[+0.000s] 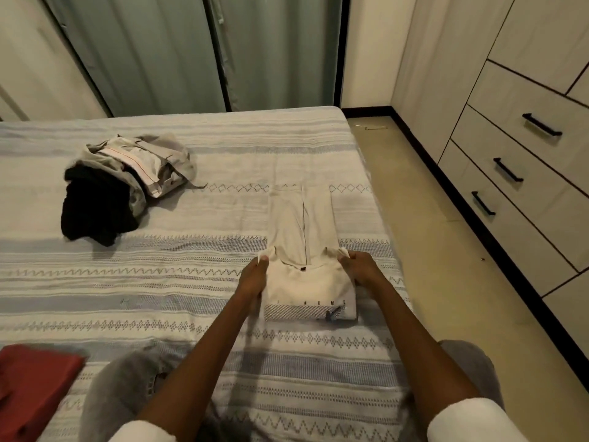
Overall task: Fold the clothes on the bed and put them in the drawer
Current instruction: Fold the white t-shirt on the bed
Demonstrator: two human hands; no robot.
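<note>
A cream T-shirt [306, 237] lies on the bed [191, 282], folded into a narrow strip, with its printed end turned back over the near part. My left hand [255, 275] pinches the shirt's left shoulder corner. My right hand [360, 266] pinches the right shoulder corner. Both corners are lifted a little off the cloth below. A heap of unfolded clothes [127, 183], grey, white and black, sits at the bed's far left. The drawers [510, 173] with black handles stand shut along the right wall.
A red garment [35, 387] lies at the bed's near left corner. My grey-trousered knees rest on the bed's near edge. A strip of beige floor [430, 250] runs between bed and drawers. Green curtains hang behind the bed.
</note>
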